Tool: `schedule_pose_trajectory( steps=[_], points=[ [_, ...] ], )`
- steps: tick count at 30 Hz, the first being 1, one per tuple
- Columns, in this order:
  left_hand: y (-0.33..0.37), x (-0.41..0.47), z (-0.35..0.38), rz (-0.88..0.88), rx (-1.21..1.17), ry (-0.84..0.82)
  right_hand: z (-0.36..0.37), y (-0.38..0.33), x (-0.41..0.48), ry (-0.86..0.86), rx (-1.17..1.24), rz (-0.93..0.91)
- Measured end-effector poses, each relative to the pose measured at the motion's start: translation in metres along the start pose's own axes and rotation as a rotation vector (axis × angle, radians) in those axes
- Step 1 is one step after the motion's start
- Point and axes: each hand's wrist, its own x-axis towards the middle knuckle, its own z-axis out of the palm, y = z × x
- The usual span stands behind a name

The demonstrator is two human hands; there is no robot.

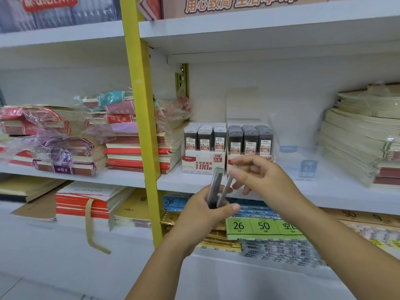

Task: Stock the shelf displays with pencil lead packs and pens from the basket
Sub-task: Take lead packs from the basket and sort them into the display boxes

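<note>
Holding a small stack of pencil lead packs (214,188) in front of the white shelf (337,191), the left hand (204,215) is seen just below and in front of the 0.5 display box (203,158), which is taken here as the landmark. The left fingers are clamped around the lower ends of the packs, with the thumb laid across the front. One pack (225,191) is tilted away from the rest, and the right hand (257,178), below and to the right of the 0.5 display box, is closed on its upper end between thumb and fingertips, the other fingers being loosely spread. The frame is blurred here, so the exact contact cannot be read with certainty.

Directly to the right of the landmark box, and touching it, a 0.7 display box (249,148) is seen; both are filled with upright packs in rows. Further right, a clear empty holder (298,156) is set on the same shelf. The basket is not in view.

The packs are judged to be light, stiff and slim, with smooth plastic faces that are likely to slide against each other. The leads inside are thought to be brittle, so a drop is best avoided. A pinch on the narrow side edges near the top is suggested, so that the bottom end is left free to be slotted down into a row. The printed grade should be checked against the box label before a pack is inserted.
</note>
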Motion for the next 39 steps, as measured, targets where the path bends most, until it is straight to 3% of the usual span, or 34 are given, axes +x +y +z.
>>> schedule_pose_trajectory(
  steps=[12,16,19,22,28,34,36,39],
  points=[
    [0.002,-0.003,0.001,-0.057,-0.092,0.061,-0.013,0.003,-0.001,0.058,0.139,0.087],
    [0.000,-0.001,-0.001,-0.037,-0.142,0.065,-0.016,0.002,0.002,0.004,0.077,0.091],
    [-0.001,0.002,-0.009,-0.034,-0.262,0.193,-0.018,0.002,0.000,-0.118,-0.061,0.151],
    [-0.006,0.007,-0.016,-0.020,-0.227,0.288,-0.011,0.007,-0.004,-0.203,-0.217,0.187],
    [-0.006,0.012,-0.010,0.041,-0.136,0.218,0.006,-0.001,-0.002,-0.241,-0.175,0.092],
    [-0.009,0.020,-0.020,-0.014,-0.212,0.107,-0.026,-0.033,0.034,0.359,-0.180,-0.302],
    [-0.012,0.021,-0.022,-0.016,-0.169,0.093,-0.034,-0.038,0.049,0.366,-0.296,-0.348],
    [-0.015,0.021,-0.024,0.034,-0.136,0.097,-0.037,-0.038,0.068,0.248,-0.522,-0.281]
  ],
)
